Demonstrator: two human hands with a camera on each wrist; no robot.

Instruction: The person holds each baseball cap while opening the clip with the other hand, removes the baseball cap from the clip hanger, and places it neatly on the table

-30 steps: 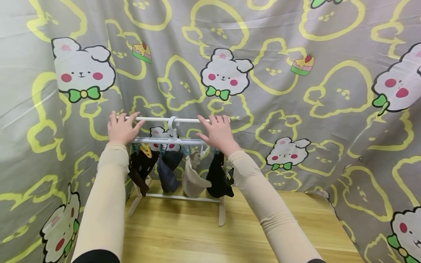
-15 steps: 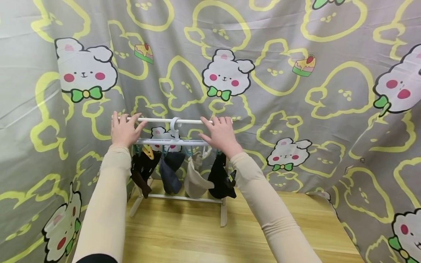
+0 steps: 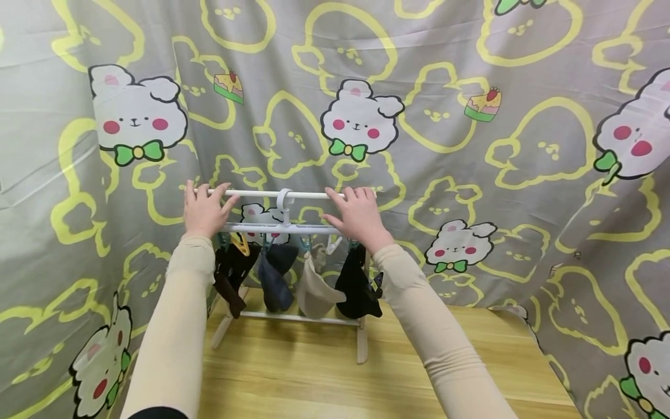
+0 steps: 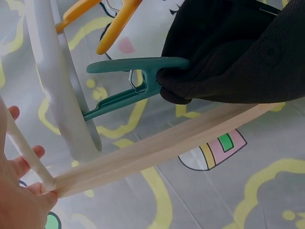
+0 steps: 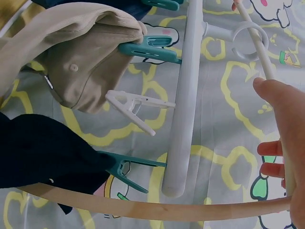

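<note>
The left hand point(image 3: 204, 210) and right hand point(image 3: 358, 214) hold the top rod point(image 3: 309, 194) near opposite ends. The rack point(image 3: 362, 343) stands left of centre in the head frame, slightly farther right than one second ago, carrying the hanger point(image 3: 309, 229) and caps point(image 3: 275, 285). Wrist views show fingers curled behind the rod, hidden in the head view.

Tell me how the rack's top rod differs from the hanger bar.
The top rod is thinner; the hanger bar is thicker. The left hand and right hand hold the top rod, while neither touches the hanger bar. The hanger bar bears clothespins; the top rod bears the hook. Both are whitish and roughly parallel.
</note>
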